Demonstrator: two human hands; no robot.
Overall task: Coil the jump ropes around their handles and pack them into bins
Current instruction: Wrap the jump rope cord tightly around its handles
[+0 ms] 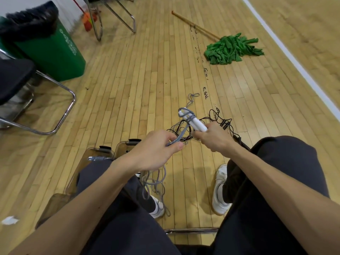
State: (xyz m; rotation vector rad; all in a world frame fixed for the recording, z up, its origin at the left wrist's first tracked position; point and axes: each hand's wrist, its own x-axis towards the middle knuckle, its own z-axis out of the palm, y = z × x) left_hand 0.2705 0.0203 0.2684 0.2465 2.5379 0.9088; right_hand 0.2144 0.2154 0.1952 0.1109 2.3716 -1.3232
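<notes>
Sits over a pale wooden gym floor (147,70), knees apart. Grips the near end of two white handles (195,123) in the right hand (214,138), fingers curled tight round them, far ends aimed away and to the left, so leaving the shafts bare for winding. Pinches the grey rope (181,134) between thumb and curled fingers of the left hand (156,150), just near-left of the handles, drawing that strand taut enough to lay a neat turn. Shows a few turns on the far half of the handles; lets the slack (157,181) hang between the legs down to the boards by the left shoe (158,208), so likely has most of the coiling yet to do. Leaves a tangle of black ropes (219,118) on the floor just beyond the right hand, next in line.

Has two clear bins (84,161) close by the left knee, handy for dropping. Can make out in the left one what looks like a wound grey bundle (97,158), though half hidden by the leg. Shares the room with a green waste bin (55,52) at far left, a black chair (12,78) beside it, a green mop (231,49) lying far right, and a white court line (287,50) beyond.
</notes>
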